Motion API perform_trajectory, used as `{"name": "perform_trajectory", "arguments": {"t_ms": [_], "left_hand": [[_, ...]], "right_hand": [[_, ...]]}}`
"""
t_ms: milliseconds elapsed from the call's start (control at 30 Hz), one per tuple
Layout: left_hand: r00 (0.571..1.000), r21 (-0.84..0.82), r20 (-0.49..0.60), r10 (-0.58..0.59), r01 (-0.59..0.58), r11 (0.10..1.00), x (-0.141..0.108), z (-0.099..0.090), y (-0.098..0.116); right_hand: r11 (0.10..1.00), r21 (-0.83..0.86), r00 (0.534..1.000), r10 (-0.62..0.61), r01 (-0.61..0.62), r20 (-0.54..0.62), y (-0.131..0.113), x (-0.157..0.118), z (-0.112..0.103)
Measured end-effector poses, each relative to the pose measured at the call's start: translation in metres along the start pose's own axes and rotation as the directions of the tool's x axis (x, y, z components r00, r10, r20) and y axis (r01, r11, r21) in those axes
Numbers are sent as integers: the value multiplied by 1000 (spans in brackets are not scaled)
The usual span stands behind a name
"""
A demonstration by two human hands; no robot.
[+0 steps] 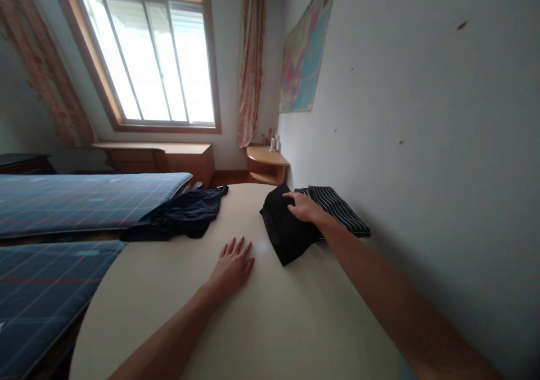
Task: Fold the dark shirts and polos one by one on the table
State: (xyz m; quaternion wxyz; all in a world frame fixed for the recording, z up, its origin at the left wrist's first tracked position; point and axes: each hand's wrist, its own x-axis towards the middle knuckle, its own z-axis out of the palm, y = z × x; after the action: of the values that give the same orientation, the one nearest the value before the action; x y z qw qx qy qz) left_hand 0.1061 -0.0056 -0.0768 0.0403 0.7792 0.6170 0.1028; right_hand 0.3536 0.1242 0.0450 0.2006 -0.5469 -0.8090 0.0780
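My left hand [234, 267] lies flat on the pale round table [169, 295], palm down with its fingers spread, and holds nothing. On the right side of the table is a folded black garment [287, 234], one corner pointing towards me. My right hand [304, 207] rests on top of this garment with its visible fingers stretched out and apart. Beside and partly under the black garment sits a folded black-and-white striped garment [340, 208], close to the wall. A crumpled dark navy garment [181, 214] is spread over the far left edge of the table.
Two plaid mattresses [93, 200] lie to the left of the table. Ahead are a wooden desk [189, 155] under the window and a corner shelf [268, 158] with small items. The white wall [413, 87] with a map [306, 54] runs along my right.
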Motion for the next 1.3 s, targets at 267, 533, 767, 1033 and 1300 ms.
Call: {"name": "perform_trajectory", "arguments": {"t_ms": [267, 533, 767, 1033, 1300], "left_hand": [[1000, -11, -4, 4, -4, 1000, 1, 0, 0], [1000, 0, 3, 4, -4, 1000, 1, 3, -2], [1000, 6, 15, -22, 22, 1000, -1, -2, 5], [1000, -1, 5, -13, 13, 1000, 0, -1, 4], [1000, -4, 4, -5, 5, 1000, -1, 1, 1]], "right_hand": [[1000, -24, 999, -15, 14, -44, 3, 44, -38], [992, 94, 982, 94, -80, -163, 65, 60, -106], [906, -25, 905, 419, -422, -74, 159, 30, -72], [804, -163, 818, 542, -572, -193, 170, 8, -38], [813, -175, 831, 546, -556, -103, 137, -9, 4]]}}
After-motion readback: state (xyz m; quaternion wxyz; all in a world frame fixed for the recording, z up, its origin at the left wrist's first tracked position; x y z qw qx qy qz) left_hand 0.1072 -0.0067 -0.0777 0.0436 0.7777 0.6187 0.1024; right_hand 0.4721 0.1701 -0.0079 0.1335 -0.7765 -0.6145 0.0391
